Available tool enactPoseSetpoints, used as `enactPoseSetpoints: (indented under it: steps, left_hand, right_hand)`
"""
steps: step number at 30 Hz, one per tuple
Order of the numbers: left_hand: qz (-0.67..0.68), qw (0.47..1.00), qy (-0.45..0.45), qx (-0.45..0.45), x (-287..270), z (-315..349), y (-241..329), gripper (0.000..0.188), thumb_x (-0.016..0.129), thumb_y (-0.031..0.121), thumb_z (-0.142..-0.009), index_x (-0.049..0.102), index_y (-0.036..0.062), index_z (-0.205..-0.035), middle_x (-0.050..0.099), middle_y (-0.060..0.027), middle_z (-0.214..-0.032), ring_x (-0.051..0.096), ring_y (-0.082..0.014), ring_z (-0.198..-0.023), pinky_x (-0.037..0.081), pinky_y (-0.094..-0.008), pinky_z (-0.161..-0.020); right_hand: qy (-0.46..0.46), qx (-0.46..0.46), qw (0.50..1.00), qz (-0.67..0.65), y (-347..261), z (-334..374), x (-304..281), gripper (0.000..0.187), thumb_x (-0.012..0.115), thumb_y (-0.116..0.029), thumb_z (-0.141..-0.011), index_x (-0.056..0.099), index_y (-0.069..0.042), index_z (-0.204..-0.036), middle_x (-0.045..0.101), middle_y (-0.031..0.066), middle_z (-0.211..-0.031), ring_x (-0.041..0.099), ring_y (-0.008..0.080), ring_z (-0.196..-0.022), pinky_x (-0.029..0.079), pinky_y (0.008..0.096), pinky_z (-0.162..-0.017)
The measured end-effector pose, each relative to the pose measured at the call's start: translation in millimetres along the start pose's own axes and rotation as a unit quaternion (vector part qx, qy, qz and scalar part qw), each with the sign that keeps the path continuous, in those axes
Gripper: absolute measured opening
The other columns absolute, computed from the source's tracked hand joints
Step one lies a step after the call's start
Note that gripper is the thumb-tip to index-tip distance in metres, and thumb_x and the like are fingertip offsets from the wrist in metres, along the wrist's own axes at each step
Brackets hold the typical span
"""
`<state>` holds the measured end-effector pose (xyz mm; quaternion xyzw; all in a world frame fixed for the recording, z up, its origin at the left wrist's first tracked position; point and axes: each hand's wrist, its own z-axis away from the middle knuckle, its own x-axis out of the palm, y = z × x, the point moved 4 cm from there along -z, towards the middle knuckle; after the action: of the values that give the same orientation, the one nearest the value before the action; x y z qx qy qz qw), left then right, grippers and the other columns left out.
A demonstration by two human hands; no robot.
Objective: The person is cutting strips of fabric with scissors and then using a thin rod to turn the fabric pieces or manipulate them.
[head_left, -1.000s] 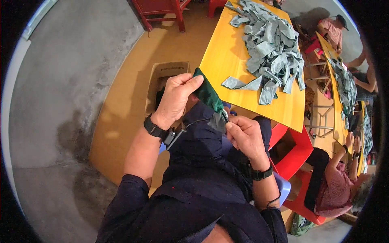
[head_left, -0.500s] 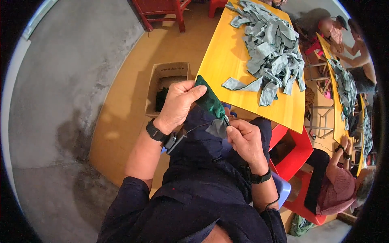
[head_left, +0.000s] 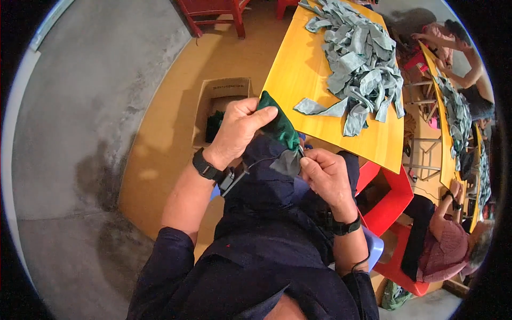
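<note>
My left hand (head_left: 238, 130) pinches the upper end of a strip of dark green velvety cloth (head_left: 279, 124) between thumb and fingers. From there the cloth slants down to my right hand (head_left: 326, 173), whose fingers are closed on a thin dark tool (head_left: 301, 153) at the cloth's lower end. Its exact kind is mostly hidden by the fingers. A grey-green flap of the same cloth (head_left: 288, 163) hangs below the green part, over my lap. Both hands are just off the near left corner of a yellow table (head_left: 293, 80).
Many grey-green cloth strips (head_left: 352, 64) lie heaped on the table. An open cardboard box (head_left: 201, 120) with dark green cloth stands on the floor at the left. A red chair (head_left: 210, 13) is beyond it. To the right are a red stool (head_left: 392, 205), people and more cloth-covered tables (head_left: 434, 122).
My left hand has risen slightly with the cloth's upper end. The right hand has shifted a little to the right, with the tool still at the lower end.
</note>
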<state>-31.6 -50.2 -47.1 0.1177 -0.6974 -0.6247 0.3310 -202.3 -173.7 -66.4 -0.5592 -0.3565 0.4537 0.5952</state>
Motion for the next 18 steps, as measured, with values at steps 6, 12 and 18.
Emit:
enactPoseSetpoints:
  steps: [6,12,18]
  left_hand:
    - [0.016,0.999,0.021,0.020,-3,-5,2,0.013,0.060,0.012,-0.096,0.067,0.0009,-0.095,0.068,-0.0025,-0.085,0.064,-0.0109,-0.078,0.053,-0.0269,-0.074]
    - [-0.100,0.994,-0.040,0.011,2,-6,14,0.008,0.066,0.008,-0.089,0.069,0.0001,-0.089,0.069,-0.0036,-0.085,0.064,-0.0144,-0.082,0.052,-0.0295,-0.077]
    - [-0.390,0.863,-0.138,0.291,23,-3,33,0.008,0.073,-0.002,-0.077,0.069,-0.0007,-0.084,0.069,-0.0071,-0.085,0.063,-0.0265,-0.099,0.048,-0.0363,-0.087]
  right_hand:
    - [-0.019,0.034,0.999,0.022,-4,10,-7,0.017,0.061,-0.011,-0.093,0.062,0.000,-0.081,0.055,-0.0009,-0.063,0.048,0.0063,-0.055,0.039,0.0240,-0.051]
    - [-0.049,0.037,0.995,0.080,-3,9,-4,0.016,0.062,-0.011,-0.092,0.063,0.003,-0.085,0.056,0.0022,-0.063,0.052,0.0087,-0.057,0.042,0.0265,-0.052]
    - [0.019,-0.082,0.983,0.161,-7,3,-4,0.011,0.065,-0.005,-0.085,0.063,0.005,-0.084,0.057,0.0145,-0.066,0.059,0.0264,-0.059,0.047,0.0344,-0.059]
